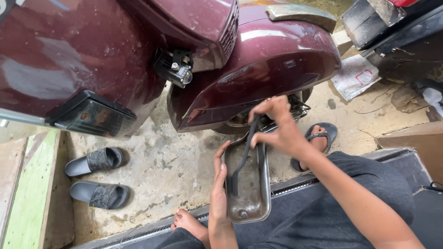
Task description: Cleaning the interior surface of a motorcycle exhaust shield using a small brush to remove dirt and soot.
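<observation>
stained concrete floor (175, 170), two grey slides (97, 177), scooter (207, 60)

Metal cover (249, 193): a dull grey, oblong, shallow pan with rounded corners, stained inside, held tilted with its hollow side up below the maroon scooter's fender. Black rubber strip (243, 154): a narrow, flexible band, running from the pan's upper rim down into its hollow, slightly bent along its length.

Dark grey shorts (369, 184), black sandal (320, 133)
</observation>
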